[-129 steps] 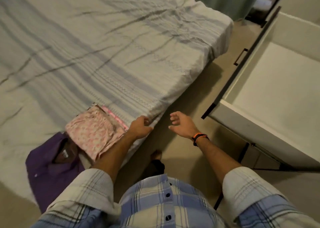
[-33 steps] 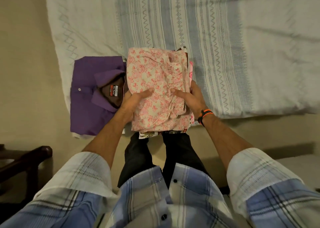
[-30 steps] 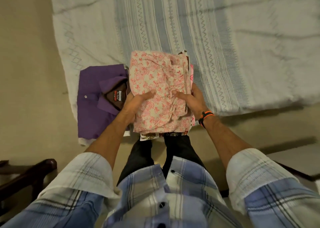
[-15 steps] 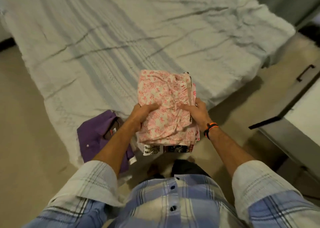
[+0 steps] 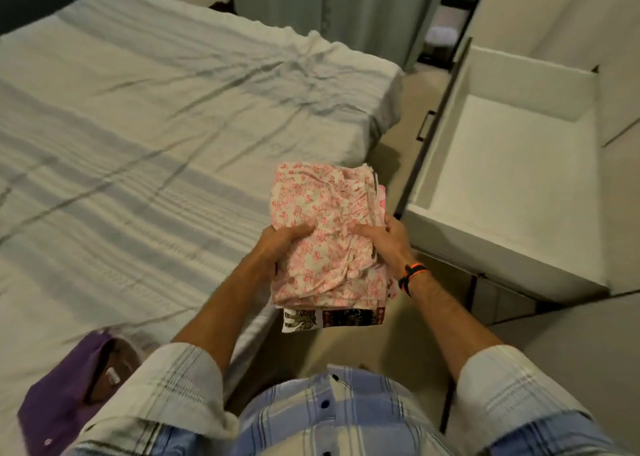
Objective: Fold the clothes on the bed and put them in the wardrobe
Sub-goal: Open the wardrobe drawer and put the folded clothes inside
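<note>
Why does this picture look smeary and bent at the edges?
Head view: dim, warm indoor light; motion blur smears the bed and purple shirt; wide-angle lens bows the open drawer; the floral stack at the centre is sharpest.

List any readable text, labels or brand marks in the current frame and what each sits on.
None can be read.
Collar label inside the purple shirt on the bed: a small white tag shows, blurred, no letters legible.
Patterned fabric at the bottom of the folded stack under the pink floral garment: a dark and white print, possibly figures; no words can be made out.
Orange and black wristband: no marking visible.
</note>
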